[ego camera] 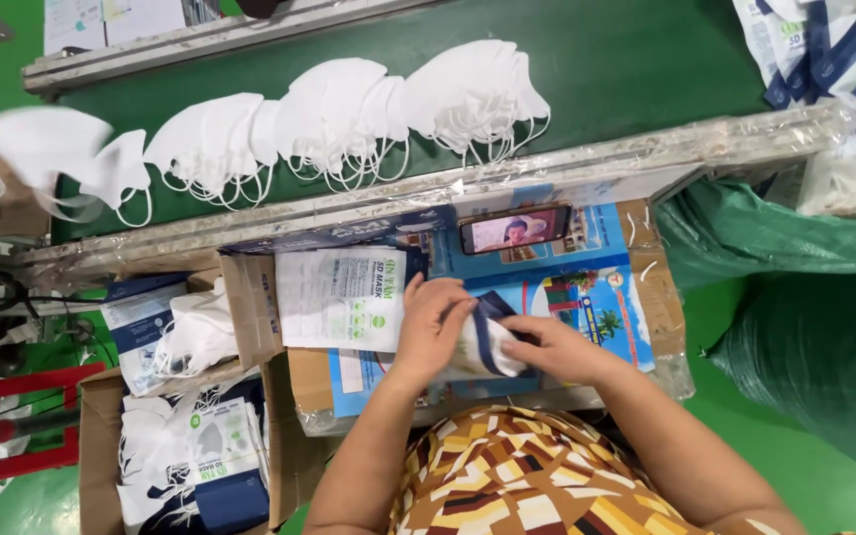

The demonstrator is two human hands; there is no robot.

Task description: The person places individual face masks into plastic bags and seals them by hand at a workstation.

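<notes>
- Hands meet over the flattened blue printed cardboard (587,287) that serves as the surface in front of the person.
- The left hand (433,332) lies on top of a white and dark blue plastic pouch (487,342); its fingers (453,307) are curled down and press on the pouch's upper edge.
- The right hand (547,347) grips the same pouch from the other side, fingers closed on its end. What is inside the pouch I cannot tell, because the hands cover most of it.
- Beside the left hand, another flat white pouch with green print (341,297) lies face up.
- Further away, on the green conveyor belt (636,69), several bunches of white folded face masks with ear loops (349,119) lie in a row, not packed yet.
- An open cardboard box (96,446) at the lower left already contains many filled pouches, so I judge part of the packing is done and much remains.
- A black phone (514,230) lies near the belt's edge, its screen lit.
</notes>
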